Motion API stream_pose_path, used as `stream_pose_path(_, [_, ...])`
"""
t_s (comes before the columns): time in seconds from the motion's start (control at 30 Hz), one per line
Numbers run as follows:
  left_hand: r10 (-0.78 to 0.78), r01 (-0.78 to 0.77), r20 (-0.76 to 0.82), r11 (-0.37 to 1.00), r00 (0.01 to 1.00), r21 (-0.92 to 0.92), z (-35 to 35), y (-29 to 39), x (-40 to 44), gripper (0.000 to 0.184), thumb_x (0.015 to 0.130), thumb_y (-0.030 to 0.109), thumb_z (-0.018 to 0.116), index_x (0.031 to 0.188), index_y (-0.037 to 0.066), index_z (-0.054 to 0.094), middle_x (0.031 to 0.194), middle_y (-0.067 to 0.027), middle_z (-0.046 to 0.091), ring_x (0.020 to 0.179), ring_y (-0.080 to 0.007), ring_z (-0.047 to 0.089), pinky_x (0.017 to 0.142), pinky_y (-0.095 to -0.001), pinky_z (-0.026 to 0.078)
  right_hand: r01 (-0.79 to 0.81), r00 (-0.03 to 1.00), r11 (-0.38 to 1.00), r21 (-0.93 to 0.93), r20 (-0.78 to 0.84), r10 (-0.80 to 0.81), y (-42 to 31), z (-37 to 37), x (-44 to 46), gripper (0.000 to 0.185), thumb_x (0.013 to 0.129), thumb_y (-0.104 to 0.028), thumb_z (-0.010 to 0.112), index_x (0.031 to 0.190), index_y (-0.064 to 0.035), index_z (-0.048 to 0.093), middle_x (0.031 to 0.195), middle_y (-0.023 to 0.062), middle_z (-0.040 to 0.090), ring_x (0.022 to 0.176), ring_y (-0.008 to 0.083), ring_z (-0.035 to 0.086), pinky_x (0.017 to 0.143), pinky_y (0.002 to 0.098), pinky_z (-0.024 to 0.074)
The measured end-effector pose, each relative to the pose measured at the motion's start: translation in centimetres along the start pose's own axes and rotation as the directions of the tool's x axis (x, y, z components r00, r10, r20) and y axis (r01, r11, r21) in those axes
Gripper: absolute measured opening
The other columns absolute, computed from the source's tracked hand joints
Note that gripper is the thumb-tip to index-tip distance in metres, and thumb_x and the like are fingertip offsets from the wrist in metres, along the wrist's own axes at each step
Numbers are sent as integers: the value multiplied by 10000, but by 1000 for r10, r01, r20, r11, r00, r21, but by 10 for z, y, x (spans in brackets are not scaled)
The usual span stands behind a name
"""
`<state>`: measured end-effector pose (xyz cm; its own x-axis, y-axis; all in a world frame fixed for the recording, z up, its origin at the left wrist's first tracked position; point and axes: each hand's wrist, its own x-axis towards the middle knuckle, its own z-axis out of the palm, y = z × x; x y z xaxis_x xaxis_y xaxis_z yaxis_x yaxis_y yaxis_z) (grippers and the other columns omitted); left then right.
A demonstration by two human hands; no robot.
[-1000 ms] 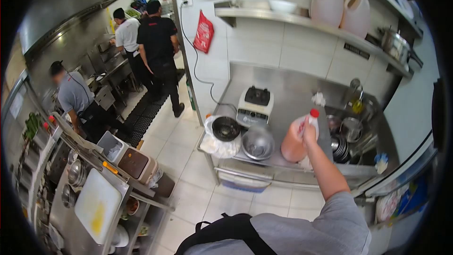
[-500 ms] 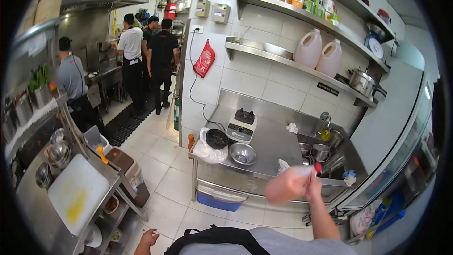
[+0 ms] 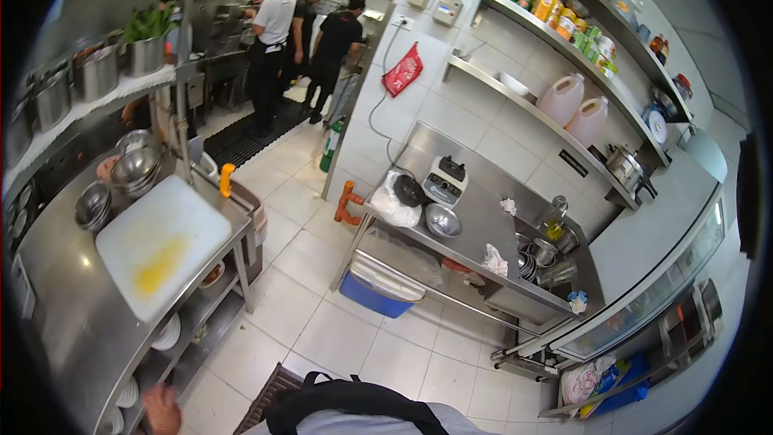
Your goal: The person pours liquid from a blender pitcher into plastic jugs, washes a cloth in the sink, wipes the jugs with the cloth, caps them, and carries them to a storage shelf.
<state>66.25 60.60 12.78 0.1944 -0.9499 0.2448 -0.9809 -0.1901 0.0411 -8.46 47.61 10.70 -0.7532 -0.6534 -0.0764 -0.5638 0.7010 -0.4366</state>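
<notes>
My left hand (image 3: 163,409) is low at the bottom left, beside the lower shelves of the steel work table. It is smeared and cut off by the frame edge, so its fingers do not show clearly. Close to it are stacked white bowls (image 3: 127,392) and, higher up, white plates (image 3: 167,333). Above them, a white cutting board (image 3: 187,229) with a yellow stain lies on the table top. My right hand is out of view. An orange-red item (image 3: 462,267), partly hidden, shows under the front edge of the sink counter.
Metal bowls (image 3: 134,169) stand behind the board. Across the tiled aisle, the steel counter (image 3: 483,201) holds a blender base (image 3: 445,181), a metal bowl (image 3: 443,221) and a sink of pots (image 3: 545,252). A blue-and-white cooler (image 3: 372,296) sits beneath. Three people work at the back.
The view has swung left toward the work table. My right hand and the red-capped bottle of orange-pink liquid it held are gone from sight. My left hand is now beside the table's shelves.
</notes>
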Motion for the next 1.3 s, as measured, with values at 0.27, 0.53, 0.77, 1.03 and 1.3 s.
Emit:
stream_pose_path(0.27, [-734,684,77,662,675,305,-126,-123,-109,934,640,19,710,1445,168,261,1498,-111,243,1355,-343,264,1096,-460,253,122,989,992,-36,87,-119,99,-12,-121,566,954,-443,408,856,83,596,819,310,603,817,438,605,679,508,434])
stream_pose_path(0.53, [-183,166,74,967,980,193,-100,-216,-132,864,666,172,770,1416,179,341,1465,-127,299,1337,-372,285,1064,-510,271,312,915,949,39,255,-312,164,18,-265,543,959,-427,399,897,72,604,862,304,611,864,439,600,717,503,438])
stream_pose_path(0.77, [-97,88,28,967,995,238,-107,-213,-127,695,783,354,671,1399,216,381,1408,-114,383,1263,-350,382,1018,-484,328,509,722,855,100,490,-488,140,100,-316,569,984,-440,320,1108,49,585,1020,253,636,1001,380,600,880,426,445])
stream_pose_path(1.03, [-19,4,90,987,996,161,-97,-229,-132,615,864,331,601,1409,197,351,1419,-118,357,1303,-349,334,1051,-528,268,186,753,844,503,479,-452,69,287,-522,390,958,-285,469,992,90,571,877,255,622,809,330,599,747,428,451])
stream_pose_path(1.3, [177,-183,156,983,972,27,-91,-246,-129,575,889,159,563,1406,60,332,1437,-193,319,1329,-367,305,1083,-475,237,-689,611,494,530,792,3,-57,464,-749,246,971,-281,435,811,-100,480,621,-2,437,558,149,471,538,310,422])
